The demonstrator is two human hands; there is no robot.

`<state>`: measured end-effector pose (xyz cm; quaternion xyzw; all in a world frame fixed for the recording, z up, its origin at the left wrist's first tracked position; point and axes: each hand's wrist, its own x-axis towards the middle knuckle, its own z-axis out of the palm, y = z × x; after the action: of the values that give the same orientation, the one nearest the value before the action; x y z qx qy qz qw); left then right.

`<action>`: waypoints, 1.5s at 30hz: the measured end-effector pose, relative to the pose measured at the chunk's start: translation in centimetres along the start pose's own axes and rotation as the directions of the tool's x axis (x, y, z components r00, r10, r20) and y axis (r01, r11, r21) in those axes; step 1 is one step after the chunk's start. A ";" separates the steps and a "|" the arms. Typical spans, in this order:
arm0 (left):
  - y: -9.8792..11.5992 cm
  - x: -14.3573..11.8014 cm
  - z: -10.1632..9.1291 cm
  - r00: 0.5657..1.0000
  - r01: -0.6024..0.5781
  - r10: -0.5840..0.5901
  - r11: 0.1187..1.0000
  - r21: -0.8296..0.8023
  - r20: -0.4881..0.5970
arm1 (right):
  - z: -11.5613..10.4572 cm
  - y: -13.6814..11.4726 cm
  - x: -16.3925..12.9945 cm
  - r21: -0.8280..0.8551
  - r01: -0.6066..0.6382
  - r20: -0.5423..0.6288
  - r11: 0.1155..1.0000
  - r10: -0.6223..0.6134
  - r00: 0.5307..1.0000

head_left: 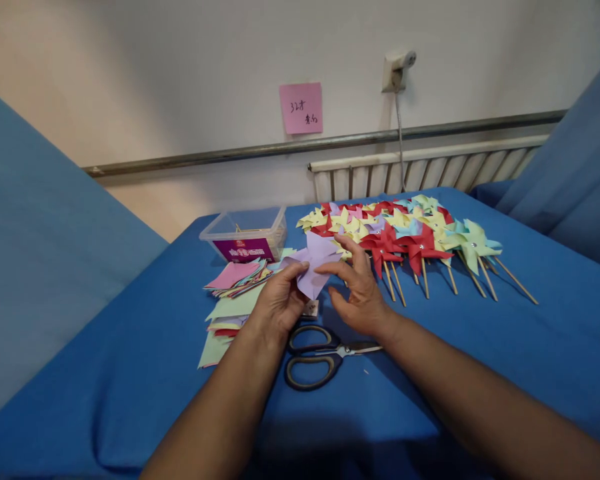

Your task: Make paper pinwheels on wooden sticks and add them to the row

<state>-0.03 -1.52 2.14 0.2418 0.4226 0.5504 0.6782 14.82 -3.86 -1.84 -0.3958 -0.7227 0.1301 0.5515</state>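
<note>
A light purple paper pinwheel is held up in front of me, its vanes partly folded in. My left hand grips it from the left, thumb pressed near its centre. Beside its right edge is my right hand, fingers spread apart, the index fingertip at the paper. Whether that fingertip presses on it is hard to tell. Below both hands lie scissors with dark handles, blades pointing right. Stacks of coloured paper sit to the left of my left hand, partly covered by it.
A clear plastic box with a purple label and thin sticks stands behind the paper. Many finished pinwheels on wooden sticks lie at the back right of the blue-covered table. A radiator and a pipe run along the wall.
</note>
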 end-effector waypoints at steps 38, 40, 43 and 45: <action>-1.7 -0.3 0.1 0.997 -0.067 0.055 0.958 0.278 0.053 | -0.1 0.8 0.7 0.026 -0.213 -0.082 0.977 0.215 0.973; -1.7 -0.3 0.1 0.996 -0.072 0.056 0.958 0.276 0.064 | 0.0 0.9 0.7 0.031 -0.218 -0.084 0.975 0.220 0.972; -1.6 -0.3 0.1 0.995 -0.072 0.051 0.958 0.278 0.082 | 0.0 1.1 0.8 0.035 -0.220 -0.084 0.975 0.222 0.971; -1.6 -0.3 0.1 0.995 -0.070 0.049 0.957 0.283 0.081 | 0.0 1.1 0.7 0.041 -0.222 -0.082 0.974 0.225 0.971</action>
<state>0.91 -2.23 0.97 0.3699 0.4648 0.4948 0.6344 15.22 -2.63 -1.98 -0.4712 -0.6468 0.1856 0.5703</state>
